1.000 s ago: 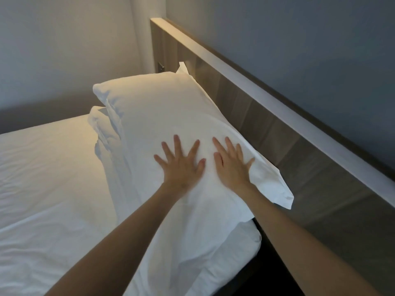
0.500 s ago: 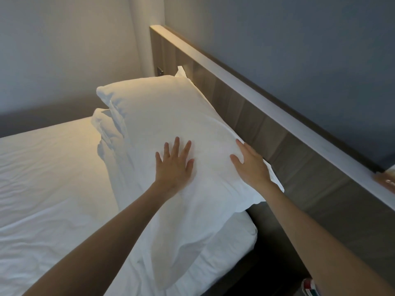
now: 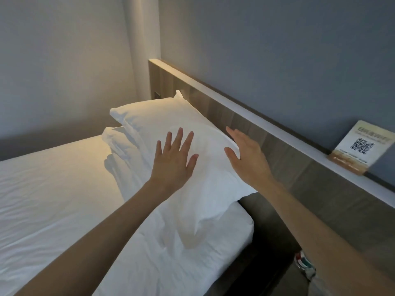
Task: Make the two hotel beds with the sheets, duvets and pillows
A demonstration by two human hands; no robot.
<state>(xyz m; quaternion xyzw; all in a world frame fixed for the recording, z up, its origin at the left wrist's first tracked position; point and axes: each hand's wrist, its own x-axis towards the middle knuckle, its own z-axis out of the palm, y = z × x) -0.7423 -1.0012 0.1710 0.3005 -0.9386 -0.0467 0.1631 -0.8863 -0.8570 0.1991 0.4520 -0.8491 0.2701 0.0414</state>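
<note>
white pillow (image 3: 149, 124) at head of bed against wooden headboard (image 3: 277, 150), left hand (image 3: 173, 159) flat on it with fingers spread, right hand (image 3: 248, 159) fingers straight at pillow's headboard-side edge, contact unclear

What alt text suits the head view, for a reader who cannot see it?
A person's left hand lies flat, fingers spread, on a pillow stacked on a lower pillow at the head of a white-sheeted bed; the open right hand is at the pillow's edge beside the headboard. A QR-code card stands on the headboard's ledge.
</note>
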